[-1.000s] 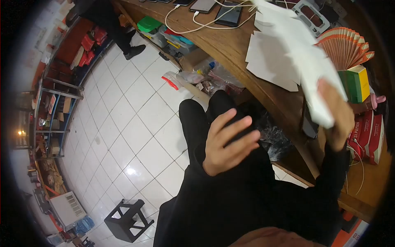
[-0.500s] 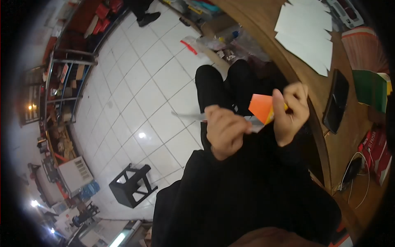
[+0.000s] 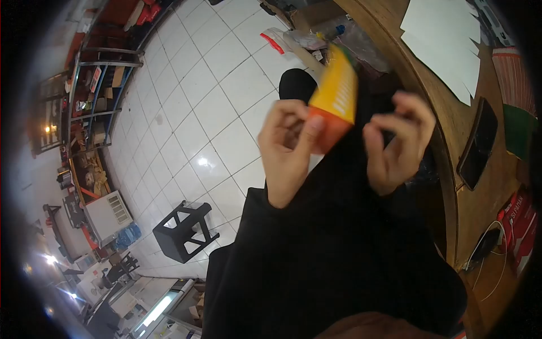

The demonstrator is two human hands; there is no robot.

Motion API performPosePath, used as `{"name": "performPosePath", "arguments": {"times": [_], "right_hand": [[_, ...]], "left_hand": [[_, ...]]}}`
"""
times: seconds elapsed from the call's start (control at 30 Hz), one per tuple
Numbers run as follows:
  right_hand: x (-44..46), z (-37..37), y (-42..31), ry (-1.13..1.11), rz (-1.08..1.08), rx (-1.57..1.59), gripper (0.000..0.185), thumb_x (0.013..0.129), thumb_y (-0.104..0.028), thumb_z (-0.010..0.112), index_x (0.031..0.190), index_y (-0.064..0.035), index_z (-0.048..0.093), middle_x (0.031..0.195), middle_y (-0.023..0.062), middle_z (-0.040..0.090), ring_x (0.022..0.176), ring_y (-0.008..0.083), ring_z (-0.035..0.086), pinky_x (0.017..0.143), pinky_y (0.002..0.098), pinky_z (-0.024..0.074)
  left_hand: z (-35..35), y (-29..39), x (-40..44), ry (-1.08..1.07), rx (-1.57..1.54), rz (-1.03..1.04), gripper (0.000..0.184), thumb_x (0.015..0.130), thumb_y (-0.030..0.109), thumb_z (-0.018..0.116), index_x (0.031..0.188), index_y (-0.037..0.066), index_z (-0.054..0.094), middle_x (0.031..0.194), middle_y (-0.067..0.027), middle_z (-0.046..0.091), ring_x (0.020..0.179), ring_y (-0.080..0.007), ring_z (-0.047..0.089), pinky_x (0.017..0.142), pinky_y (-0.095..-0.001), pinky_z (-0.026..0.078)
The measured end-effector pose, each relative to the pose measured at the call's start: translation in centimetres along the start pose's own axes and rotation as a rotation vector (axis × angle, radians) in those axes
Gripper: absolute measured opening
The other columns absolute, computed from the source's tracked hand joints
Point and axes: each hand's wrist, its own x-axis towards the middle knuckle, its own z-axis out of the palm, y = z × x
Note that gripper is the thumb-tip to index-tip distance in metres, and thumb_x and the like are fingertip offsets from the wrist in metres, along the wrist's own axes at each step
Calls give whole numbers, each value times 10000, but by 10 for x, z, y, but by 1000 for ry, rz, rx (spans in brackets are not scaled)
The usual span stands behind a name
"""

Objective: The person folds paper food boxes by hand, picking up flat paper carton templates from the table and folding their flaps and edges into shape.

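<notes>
My left hand (image 3: 288, 148) pinches a folded printed card (image 3: 337, 97) between thumb and fingers, above my lap. The card is yellow with white lettering on its upper part and orange on the lower part, with some green at the far tip. Motion blurs its upper end. To the right of the card, and apart from it, is my right hand (image 3: 400, 141), its fingers loosely bent and spread. Nothing shows between those fingers.
On the wooden desk (image 3: 432, 90) at my right lie white paper sheets (image 3: 443, 45), a dark phone (image 3: 477, 144) and a green-and-red striped paper piece (image 3: 516, 85). A black stool (image 3: 186, 231) stands on the tiled floor. Shelves (image 3: 99, 90) line the left.
The card has been turned over and raised, so its yellow lettered face shows. My left hand has rotated around it. My right hand has opened its fingers. The view has shifted slightly.
</notes>
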Motion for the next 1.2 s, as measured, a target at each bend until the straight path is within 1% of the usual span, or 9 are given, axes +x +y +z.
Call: {"name": "performPosePath", "arguments": {"times": [0.1, 0.13, 0.23, 0.37, 0.43, 0.63, 0.8, 1.13, 1.2], "right_hand": [[0, 6, -22, -198, -51, 102, 372, 592, -33, 720, 951, -45, 625, 1086, 131, 541, 978, 260, 526, 814, 332, 438], [-4, 19, -19, -52, -79, 122, 404, 583, 7, 692, 981, -28, 627, 1060, 136, 577, 977, 268, 557, 820, 328, 459], [6, 16, -15, -65, -93, 195, 366, 600, 59, 647, 960, 0, 628, 1006, 150, 604, 935, 288, 591, 791, 325, 486], [9, 2, -11, -153, 10, 220, 307, 646, 77, 619, 949, 26, 626, 938, 163, 626, 875, 273, 622, 749, 321, 503], [8, -3, -10, -169, 299, 407, 254, 692, 88, 602, 939, 37, 626, 919, 158, 632, 861, 248, 630, 735, 308, 509], [4, -4, -1, -95, 308, 442, 168, 725, 55, 625, 891, 32, 634, 840, 126, 637, 728, 141, 574, 646, 222, 443], [5, -2, -5, 30, 576, 654, 112, 762, 51, 584, 870, 26, 600, 860, 99, 595, 731, 96, 525, 700, 217, 420], [11, -19, 1, -258, 399, 460, 127, 769, 32, 601, 895, 47, 593, 852, 95, 604, 756, 106, 580, 674, 209, 454], [11, -17, -5, -199, 604, 667, 144, 753, 48, 614, 896, 45, 600, 846, 101, 613, 769, 112, 601, 704, 209, 469]], "left_hand": [[17, 0, -13, 68, -280, 102, 163, 795, -50, 570, 853, 7, 429, 873, -112, 568, 860, -142, 577, 753, -234, 450], [23, -6, -14, 92, -363, 145, 186, 773, -86, 577, 843, 8, 433, 857, -114, 561, 858, -144, 572, 764, -227, 444], [24, -17, -14, 82, -457, 148, 183, 770, -84, 583, 829, 10, 437, 853, -113, 557, 861, -146, 569, 772, -227, 444], [27, -16, -14, 195, -349, 118, 229, 727, -90, 634, 873, -12, 476, 838, -94, 557, 814, -130, 564, 739, -222, 450], [23, -16, -14, 173, -273, 108, 216, 720, -94, 639, 863, -21, 495, 840, -96, 562, 819, -134, 567, 740, -229, 457], [16, -28, -14, 51, -106, 154, 115, 732, -97, 627, 792, -39, 548, 872, -100, 583, 824, -134, 577, 742, -236, 465], [22, -28, -17, 28, -146, 31, 96, 746, -88, 620, 796, -45, 550, 867, -94, 588, 788, -126, 575, 720, -227, 459], [17, -33, -12, 91, -78, 96, 140, 779, -28, 610, 908, -55, 563, 879, -101, 602, 786, -129, 574, 721, -228, 456], [17, -35, -10, 61, -90, 69, 157, 784, -19, 607, 930, -55, 563, 899, -101, 601, 806, -134, 574, 740, -235, 453]]}}
